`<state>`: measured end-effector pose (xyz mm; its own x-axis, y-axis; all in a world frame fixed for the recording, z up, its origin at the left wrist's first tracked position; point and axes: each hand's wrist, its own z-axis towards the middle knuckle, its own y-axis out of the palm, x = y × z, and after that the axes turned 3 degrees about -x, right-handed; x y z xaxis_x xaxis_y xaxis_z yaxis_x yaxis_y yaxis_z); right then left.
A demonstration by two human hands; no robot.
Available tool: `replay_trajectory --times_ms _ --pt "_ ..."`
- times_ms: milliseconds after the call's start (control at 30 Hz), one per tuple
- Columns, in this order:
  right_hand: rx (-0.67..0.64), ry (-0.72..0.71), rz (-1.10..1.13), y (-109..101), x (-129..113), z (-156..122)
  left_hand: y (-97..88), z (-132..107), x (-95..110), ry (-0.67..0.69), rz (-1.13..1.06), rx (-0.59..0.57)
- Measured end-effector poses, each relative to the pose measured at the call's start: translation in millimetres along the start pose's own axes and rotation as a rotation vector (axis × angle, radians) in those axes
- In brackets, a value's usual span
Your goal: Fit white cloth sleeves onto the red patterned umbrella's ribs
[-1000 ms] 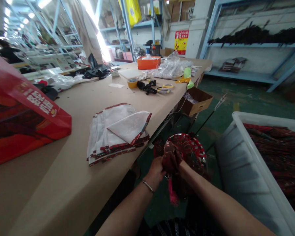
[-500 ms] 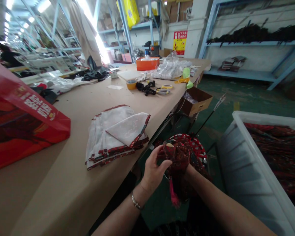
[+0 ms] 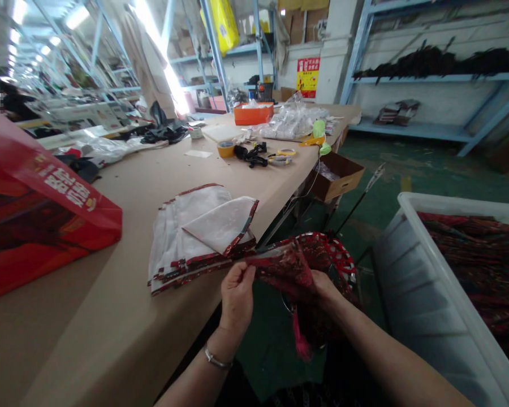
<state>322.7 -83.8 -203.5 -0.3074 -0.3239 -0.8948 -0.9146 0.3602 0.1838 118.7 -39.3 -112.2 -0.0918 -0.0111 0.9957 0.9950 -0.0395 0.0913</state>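
Note:
A dark red patterned cloth (image 3: 280, 265) is stretched between my two hands, just off the table's edge. My left hand (image 3: 237, 291) pinches its left end between thumb and fingers. The right hand (image 3: 324, 291) is closed on the bunched cloth at the other end, its fingertips partly hidden in the folds. Beneath the cloth stands a round red-rimmed stool or basket (image 3: 343, 257), with more dark red fabric over it. On the table beside my left hand lies a stack of white cloth pieces (image 3: 195, 226) with dark red patterned edges.
A red bag (image 3: 89, 226) stands on the left of the brown table (image 3: 131, 316). Farther back are yellow tape (image 3: 226, 149), scissors (image 3: 282, 157) and an orange box (image 3: 253, 113). A white bin (image 3: 415, 271) of folded red fabric is at the right, near a cardboard box (image 3: 343, 175).
My left hand has closed on the cloth's edge and drawn it left toward the table, spreading the bunched cloth out. My right hand has hardly moved.

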Motion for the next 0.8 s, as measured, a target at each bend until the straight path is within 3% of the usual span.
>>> replay_trajectory --times_ms 100,167,233,367,433,500,567,667,733,800 --pt "0.103 0.032 -0.080 -16 18 2 -8.2 -6 -25 -0.104 0.008 0.013" --pt "0.130 0.013 -0.115 -21 15 -4 -10.7 -9 -21 -0.079 0.067 -0.016" --pt "0.059 -0.116 -0.164 -19 -1 -14 -10.1 -13 -2 0.028 0.145 -0.047" --pt "-0.335 -0.476 -0.303 -2 -58 -33 -1.3 -17 57 0.255 0.197 -0.151" --pt "-0.511 -0.500 -0.325 9 -92 -37 3.6 -17 87 0.339 0.209 -0.219" --pt "-0.596 -0.484 -0.306 21 -125 -39 5.8 -14 114 0.407 0.208 -0.273" --pt "-0.585 -0.506 -0.254 34 -157 -43 4.3 -7 137 0.455 0.172 -0.296" --pt "-0.462 -0.627 -0.120 49 -202 -58 -5.5 10 159 0.549 0.109 -0.288" --pt "-0.348 -0.690 0.021 54 -228 -75 -15.7 25 162 0.613 0.149 -0.254" --pt "-0.250 -0.658 0.147 51 -243 -91 -26.6 39 156 0.634 0.354 -0.194"
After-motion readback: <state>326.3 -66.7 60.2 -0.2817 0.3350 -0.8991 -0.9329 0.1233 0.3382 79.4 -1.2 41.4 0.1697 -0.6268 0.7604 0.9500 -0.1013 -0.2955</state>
